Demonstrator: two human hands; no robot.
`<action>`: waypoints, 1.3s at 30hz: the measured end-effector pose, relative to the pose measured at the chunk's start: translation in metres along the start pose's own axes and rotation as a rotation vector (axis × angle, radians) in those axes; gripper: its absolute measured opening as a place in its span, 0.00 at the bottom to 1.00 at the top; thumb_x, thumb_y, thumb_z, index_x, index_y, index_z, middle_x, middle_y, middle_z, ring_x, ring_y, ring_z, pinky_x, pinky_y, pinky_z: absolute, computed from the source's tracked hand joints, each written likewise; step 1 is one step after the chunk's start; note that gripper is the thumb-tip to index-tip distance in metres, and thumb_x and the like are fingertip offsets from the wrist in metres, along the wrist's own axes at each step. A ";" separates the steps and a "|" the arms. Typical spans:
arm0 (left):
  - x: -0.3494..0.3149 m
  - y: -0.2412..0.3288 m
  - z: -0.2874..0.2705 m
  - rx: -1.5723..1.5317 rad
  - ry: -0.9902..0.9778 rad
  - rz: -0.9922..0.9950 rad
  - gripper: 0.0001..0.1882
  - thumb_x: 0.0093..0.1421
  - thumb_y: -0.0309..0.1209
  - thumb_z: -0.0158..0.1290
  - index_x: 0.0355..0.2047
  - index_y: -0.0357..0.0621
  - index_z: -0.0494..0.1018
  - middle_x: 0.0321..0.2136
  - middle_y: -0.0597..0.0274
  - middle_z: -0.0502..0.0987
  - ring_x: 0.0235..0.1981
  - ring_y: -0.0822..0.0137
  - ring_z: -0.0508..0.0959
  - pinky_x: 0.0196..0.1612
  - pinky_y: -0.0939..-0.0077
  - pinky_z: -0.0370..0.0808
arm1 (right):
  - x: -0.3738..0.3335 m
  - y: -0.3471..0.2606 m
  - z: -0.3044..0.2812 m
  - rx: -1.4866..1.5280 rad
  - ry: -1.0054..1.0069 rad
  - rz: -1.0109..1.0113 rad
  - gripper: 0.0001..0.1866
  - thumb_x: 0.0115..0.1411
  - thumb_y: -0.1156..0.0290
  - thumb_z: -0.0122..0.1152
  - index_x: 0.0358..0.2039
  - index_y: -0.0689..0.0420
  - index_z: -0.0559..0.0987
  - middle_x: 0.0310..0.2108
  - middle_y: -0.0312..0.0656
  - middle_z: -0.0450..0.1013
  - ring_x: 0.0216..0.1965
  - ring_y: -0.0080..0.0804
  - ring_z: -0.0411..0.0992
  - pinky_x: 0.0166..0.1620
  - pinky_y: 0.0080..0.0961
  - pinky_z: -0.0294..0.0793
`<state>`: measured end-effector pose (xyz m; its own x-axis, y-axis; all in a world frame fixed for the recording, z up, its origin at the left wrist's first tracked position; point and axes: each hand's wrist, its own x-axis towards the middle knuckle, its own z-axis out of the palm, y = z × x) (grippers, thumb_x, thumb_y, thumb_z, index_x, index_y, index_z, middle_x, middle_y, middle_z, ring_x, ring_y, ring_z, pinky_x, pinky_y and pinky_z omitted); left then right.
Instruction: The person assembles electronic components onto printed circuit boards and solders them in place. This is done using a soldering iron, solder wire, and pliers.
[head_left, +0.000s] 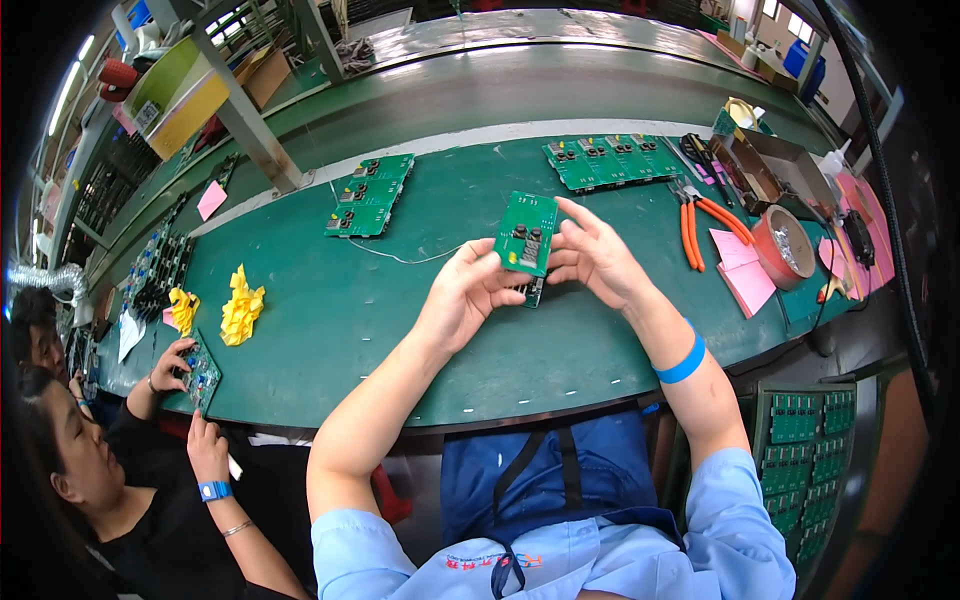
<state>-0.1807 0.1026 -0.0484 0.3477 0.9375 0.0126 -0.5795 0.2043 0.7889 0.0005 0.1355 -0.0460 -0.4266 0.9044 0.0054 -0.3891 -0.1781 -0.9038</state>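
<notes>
A small green circuit board with a dark display, black buttons and a yellow part is held tilted above the green table, in front of my chest. My left hand grips its lower left edge, thumb on the face. From the right, my right hand holds it with curled fingers at the side and the index finger by the upper right corner. Below the board, a darker part with pins pokes out between my hands; whether it belongs to the same board I cannot tell.
Joined circuit boards lie left of centre, and another panel at the back right. Orange-handled pliers, pink paper and a round tub sit to the right. At left, a co-worker's hands hold a board near yellow crumpled pieces.
</notes>
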 end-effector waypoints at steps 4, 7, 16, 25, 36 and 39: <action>-0.005 -0.009 0.015 0.285 -0.043 0.022 0.15 0.51 0.29 0.45 0.37 0.38 0.55 0.34 0.52 0.67 0.34 0.63 0.71 0.32 0.75 0.71 | 0.003 0.007 -0.005 0.012 -0.067 0.058 0.38 0.50 0.63 0.51 0.52 0.60 0.40 0.35 0.45 0.64 0.29 0.28 0.67 0.27 0.22 0.69; -0.006 -0.012 0.017 0.403 -0.048 0.075 0.17 0.50 0.28 0.45 0.38 0.37 0.54 0.35 0.51 0.66 0.34 0.64 0.70 0.33 0.76 0.70 | 0.004 0.006 -0.006 0.032 -0.075 0.054 0.35 0.51 0.65 0.48 0.53 0.59 0.40 0.36 0.46 0.64 0.30 0.28 0.67 0.29 0.23 0.69; -0.012 -0.023 0.020 0.811 -0.120 0.239 0.16 0.48 0.21 0.45 0.38 0.34 0.56 0.35 0.55 0.65 0.36 0.67 0.70 0.37 0.78 0.68 | 0.005 0.012 -0.003 0.061 -0.054 0.129 0.21 0.53 0.74 0.36 0.49 0.60 0.54 0.34 0.42 0.64 0.32 0.23 0.65 0.35 0.21 0.67; -0.013 -0.022 0.022 0.871 -0.132 0.234 0.17 0.48 0.20 0.45 0.39 0.34 0.56 0.36 0.55 0.65 0.37 0.67 0.69 0.39 0.78 0.66 | 0.005 0.012 -0.002 0.031 -0.028 0.157 0.20 0.53 0.74 0.35 0.48 0.62 0.57 0.32 0.42 0.65 0.31 0.23 0.66 0.33 0.20 0.68; -0.011 -0.027 0.021 0.951 -0.136 0.366 0.15 0.47 0.19 0.47 0.37 0.35 0.60 0.32 0.55 0.67 0.35 0.67 0.71 0.33 0.80 0.70 | 0.005 0.017 -0.003 0.069 -0.070 0.143 0.19 0.52 0.74 0.35 0.46 0.62 0.60 0.32 0.41 0.65 0.29 0.22 0.65 0.32 0.20 0.67; -0.012 -0.030 0.024 1.013 -0.186 0.427 0.17 0.46 0.19 0.47 0.38 0.35 0.60 0.32 0.54 0.68 0.33 0.66 0.71 0.32 0.79 0.71 | 0.004 0.016 -0.004 0.050 -0.112 0.172 0.17 0.52 0.74 0.35 0.44 0.61 0.63 0.31 0.41 0.65 0.29 0.21 0.65 0.32 0.20 0.67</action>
<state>-0.1497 0.0785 -0.0569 0.4174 0.8020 0.4273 0.1614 -0.5282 0.8336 -0.0045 0.1379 -0.0620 -0.5777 0.8104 -0.0971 -0.3418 -0.3482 -0.8729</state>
